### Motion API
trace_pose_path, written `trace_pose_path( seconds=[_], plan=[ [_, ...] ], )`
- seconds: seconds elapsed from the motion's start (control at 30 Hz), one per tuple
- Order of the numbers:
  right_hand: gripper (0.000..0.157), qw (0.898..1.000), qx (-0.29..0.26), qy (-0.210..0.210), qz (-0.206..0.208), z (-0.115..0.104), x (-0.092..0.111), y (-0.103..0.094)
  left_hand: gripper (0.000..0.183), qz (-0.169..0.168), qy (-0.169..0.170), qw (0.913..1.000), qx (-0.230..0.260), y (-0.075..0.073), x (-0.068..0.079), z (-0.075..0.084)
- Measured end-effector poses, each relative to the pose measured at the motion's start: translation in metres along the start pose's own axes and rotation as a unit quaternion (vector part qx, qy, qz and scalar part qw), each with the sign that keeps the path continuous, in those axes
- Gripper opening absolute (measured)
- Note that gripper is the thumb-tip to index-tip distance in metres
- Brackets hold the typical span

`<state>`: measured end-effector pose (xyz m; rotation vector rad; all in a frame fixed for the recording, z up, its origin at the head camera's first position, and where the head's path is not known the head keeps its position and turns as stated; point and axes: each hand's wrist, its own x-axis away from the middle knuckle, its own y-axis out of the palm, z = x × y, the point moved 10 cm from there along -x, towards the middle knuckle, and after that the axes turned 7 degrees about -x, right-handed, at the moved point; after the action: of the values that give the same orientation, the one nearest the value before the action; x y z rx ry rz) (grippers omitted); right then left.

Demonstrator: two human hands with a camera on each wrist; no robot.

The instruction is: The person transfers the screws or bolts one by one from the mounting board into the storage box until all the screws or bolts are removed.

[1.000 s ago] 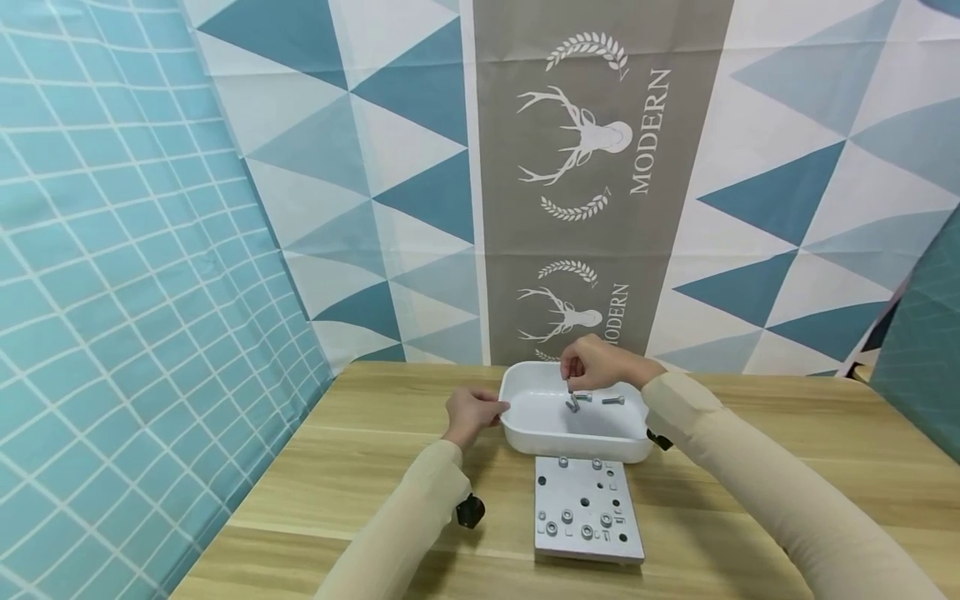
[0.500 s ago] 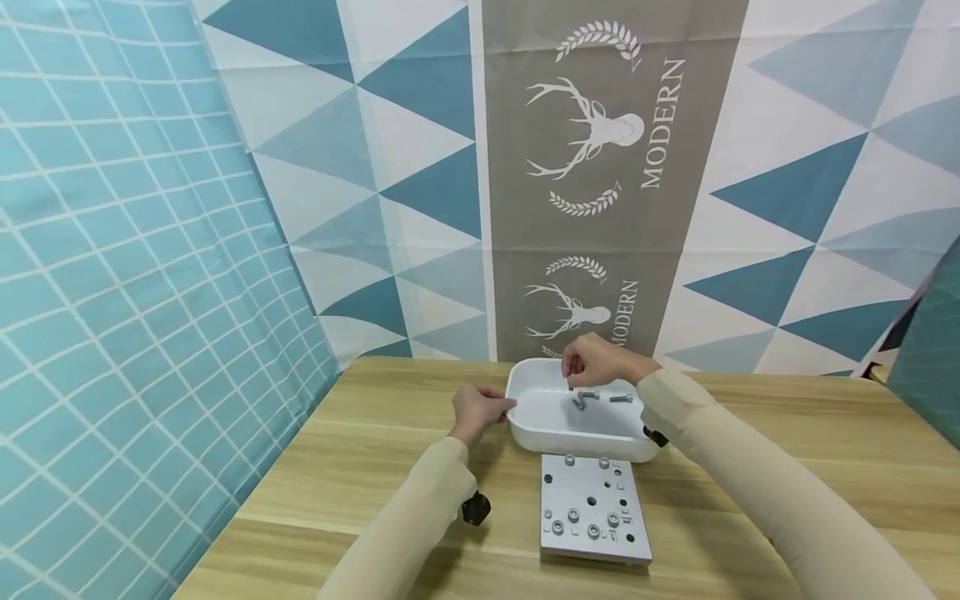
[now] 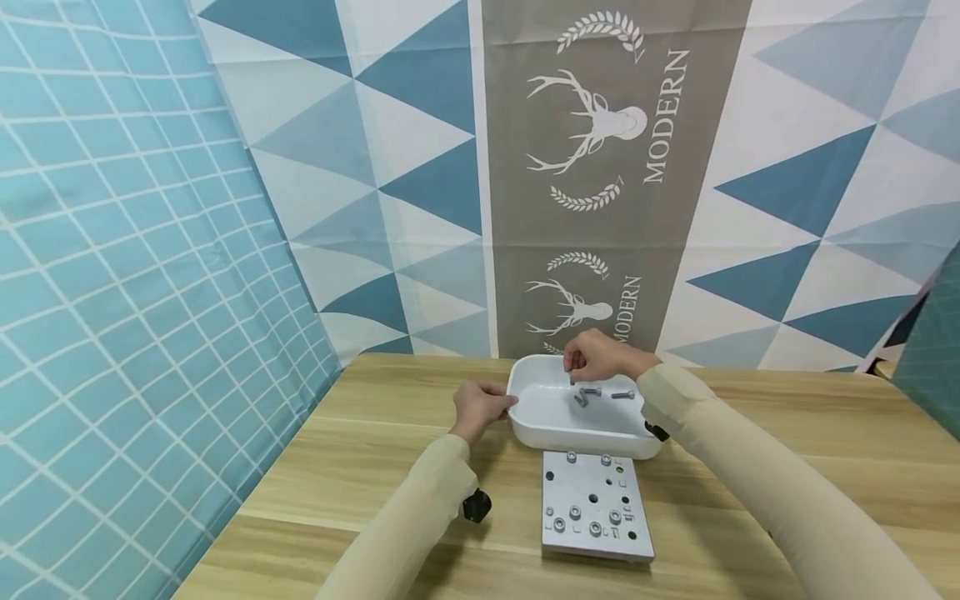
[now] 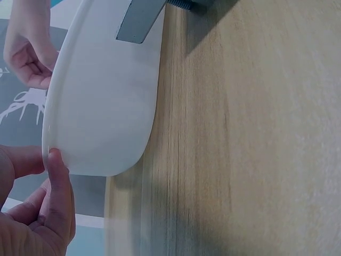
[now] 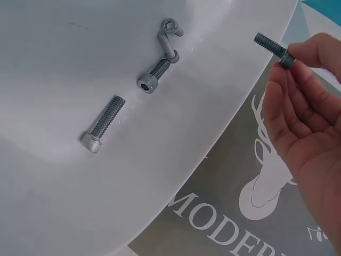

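Left wrist view shows your left hand [image 3: 476,407] pinching the rim of the white tray [image 3: 585,440], plus a threaded end [image 4: 180,4] near the metal plate [image 4: 139,24] that the head view hides. Right wrist view adds that your right hand [image 5: 311,104] grips a bolt [image 5: 270,45] by its head, over the tray's far side; loose bolts [image 5: 107,120] lie inside.

Head view, left to right: blue gridded sheeting [image 3: 135,292]; the wood-grain table [image 3: 360,450], where you have the plate nearer than the tray; a triangle-patterned backdrop [image 3: 420,275] behind. Its grey-brown band [image 3: 513,208] carries deer heads [image 3: 611,123] and reads "MODERN" twice, sideways.
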<state>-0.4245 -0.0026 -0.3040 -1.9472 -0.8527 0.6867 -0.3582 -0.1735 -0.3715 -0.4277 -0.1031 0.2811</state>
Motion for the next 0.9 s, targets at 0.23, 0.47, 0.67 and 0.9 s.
trace_pose_path(
  seconds=[0.23, 0.47, 0.67, 0.9],
  plan=[
    [0.010, 1.000, 0.013, 0.020, 0.010, 0.007, -0.001, -0.002, 0.014, 0.000, 0.002, 1.0000, 0.003, 0.000, 0.000, 0.001],
    [0.010, 1.000, 0.018, 0.024, 0.003, 0.006, 0.002, -0.002, 0.009, -0.007, 0.008, 0.9999, 0.009, -0.001, 0.002, 0.003],
    [0.007, 1.000, 0.021, 0.008, 0.004, -0.004, 0.010, -0.007, 0.015, 0.001, -0.002, 0.9998, 0.019, -0.001, 0.000, 0.002],
    [0.005, 1.000, 0.027, -0.001, -0.006, -0.019, 0.024, -0.006, 0.017, 0.004, 0.008, 0.9999, 0.012, 0.001, -0.003, 0.002]
  ],
)
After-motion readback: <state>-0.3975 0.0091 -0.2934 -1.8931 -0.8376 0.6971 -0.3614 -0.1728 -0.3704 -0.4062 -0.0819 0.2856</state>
